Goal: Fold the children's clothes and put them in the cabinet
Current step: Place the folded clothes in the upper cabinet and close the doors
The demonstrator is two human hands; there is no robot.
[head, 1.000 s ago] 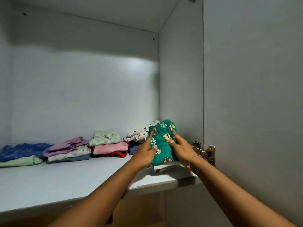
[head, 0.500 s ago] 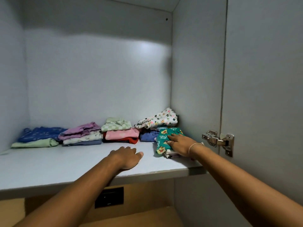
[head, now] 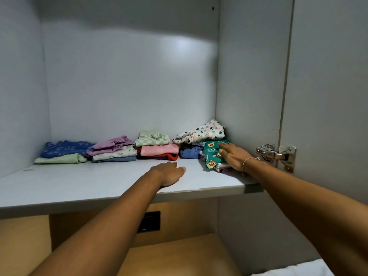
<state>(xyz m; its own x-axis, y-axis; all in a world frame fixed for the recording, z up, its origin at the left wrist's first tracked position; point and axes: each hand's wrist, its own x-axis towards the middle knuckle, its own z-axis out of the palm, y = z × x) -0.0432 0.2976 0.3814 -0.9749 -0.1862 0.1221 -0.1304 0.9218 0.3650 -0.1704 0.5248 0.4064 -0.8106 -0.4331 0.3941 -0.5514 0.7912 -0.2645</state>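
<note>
A folded green garment with cartoon prints lies on the grey cabinet shelf at the right, on top of a pale folded piece. My right hand rests flat on it, fingers stretched out. My left hand lies palm down on the bare shelf, left of the green garment, holding nothing. Behind it stand folded piles: blue and light green, purple and white, checked green over pink and red, and a white clover-print piece over blue.
The cabinet's right wall stands close beside the green garment. An open door hangs on a metal hinge at the right. Below the shelf there is a wooden compartment with a black socket. A white cloth shows at the bottom right.
Both hands held the green garment upright at the shelf's edge; it now lies flat on the shelf. My left hand let go and moved left onto the shelf.
</note>
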